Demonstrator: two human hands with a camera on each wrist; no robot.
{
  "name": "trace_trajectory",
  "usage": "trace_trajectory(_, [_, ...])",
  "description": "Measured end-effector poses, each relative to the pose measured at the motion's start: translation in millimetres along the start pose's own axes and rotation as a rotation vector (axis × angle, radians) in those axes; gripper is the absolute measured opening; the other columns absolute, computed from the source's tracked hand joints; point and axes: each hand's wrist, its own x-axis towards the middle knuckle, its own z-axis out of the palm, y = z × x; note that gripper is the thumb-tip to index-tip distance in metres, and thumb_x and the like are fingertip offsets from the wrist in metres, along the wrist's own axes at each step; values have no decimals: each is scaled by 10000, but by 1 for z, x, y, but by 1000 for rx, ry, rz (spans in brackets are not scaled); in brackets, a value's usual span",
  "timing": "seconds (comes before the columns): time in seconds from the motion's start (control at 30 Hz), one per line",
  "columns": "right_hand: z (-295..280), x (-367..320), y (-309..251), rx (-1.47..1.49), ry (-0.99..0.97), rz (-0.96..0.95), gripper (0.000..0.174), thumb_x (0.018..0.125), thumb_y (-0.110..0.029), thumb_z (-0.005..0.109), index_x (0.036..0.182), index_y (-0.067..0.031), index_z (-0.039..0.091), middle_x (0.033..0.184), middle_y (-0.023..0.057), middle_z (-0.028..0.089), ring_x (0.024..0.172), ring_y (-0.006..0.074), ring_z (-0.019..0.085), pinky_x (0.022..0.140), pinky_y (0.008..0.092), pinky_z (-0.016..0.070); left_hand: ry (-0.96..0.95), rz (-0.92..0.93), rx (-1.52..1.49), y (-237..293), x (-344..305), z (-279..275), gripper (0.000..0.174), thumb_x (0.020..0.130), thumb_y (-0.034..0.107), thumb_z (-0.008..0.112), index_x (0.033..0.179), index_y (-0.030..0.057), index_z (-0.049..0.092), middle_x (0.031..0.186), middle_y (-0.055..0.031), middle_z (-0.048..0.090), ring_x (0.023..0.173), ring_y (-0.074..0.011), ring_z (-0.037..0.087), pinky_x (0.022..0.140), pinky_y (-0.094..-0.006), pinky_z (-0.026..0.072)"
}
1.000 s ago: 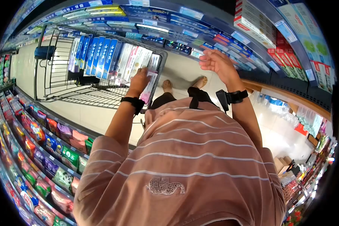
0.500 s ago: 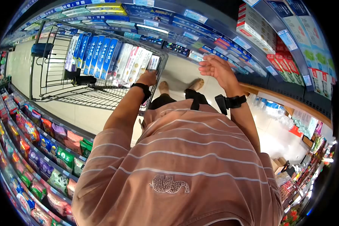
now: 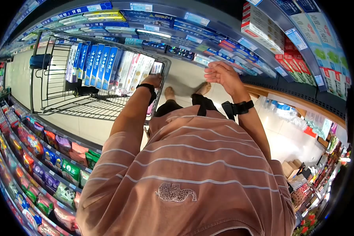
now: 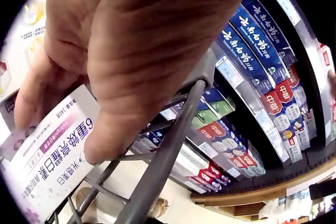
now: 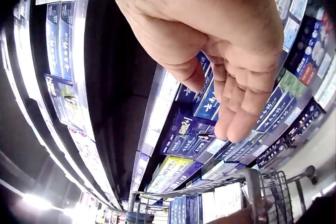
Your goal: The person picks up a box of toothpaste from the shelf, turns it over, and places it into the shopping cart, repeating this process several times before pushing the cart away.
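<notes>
In the head view my left hand (image 3: 153, 81) is at the near end of the shopping cart (image 3: 166, 72), beside a row of white boxes (image 3: 142, 67). The left wrist view shows that hand (image 4: 131, 50) gripping a white box with purple print (image 4: 58, 153), thumb on its printed face and fingers behind, next to the cart's grey rim (image 4: 176, 145). My right hand (image 3: 226, 78) hangs in the air before the shelf with nothing in it; in the right wrist view the hand (image 5: 226, 61) has its fingers extended and slightly bent.
Blue boxes (image 3: 100, 67) stand upright in the cart beside the white ones. Shelves of toothpaste boxes (image 3: 192, 27) run along the far side and right. Bagged goods (image 3: 70, 171) line the shelf at left. My feet (image 3: 170, 93) are beside the cart.
My left hand has shifted slightly right towards the cart's near end, and the pink-and-white box by it is now mostly hidden in the head view. The right hand has barely moved.
</notes>
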Motion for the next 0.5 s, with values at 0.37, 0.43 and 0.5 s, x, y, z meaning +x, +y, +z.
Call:
trace_trajectory(0.37, [-6,0,-2,-17,-7,8,280,1008,-245,563,1164,-14,595,1053,150,686,913,235,701,811,354,588,-101,238,195,-8,-4,-7,232,723,179,760,914,56,714,1021,-214,711,1012,-390,674,856,-489,536])
trace_trajectory(0.43, [-7,0,-1,17,2,-6,298,985,-245,602,1154,-1,607,1030,164,688,874,244,707,772,353,597,-75,294,285,-4,-19,-15,252,759,243,745,940,69,721,1000,-188,713,1024,-365,665,870,-473,535])
trace_trajectory(0.5, [-9,2,-1,21,-8,-7,294,987,-245,597,1152,-2,607,1032,165,687,876,245,707,775,354,597,74,452,330,-13,-22,-19,284,759,254,750,983,85,710,1047,-174,703,1079,-349,642,897,-460,527])
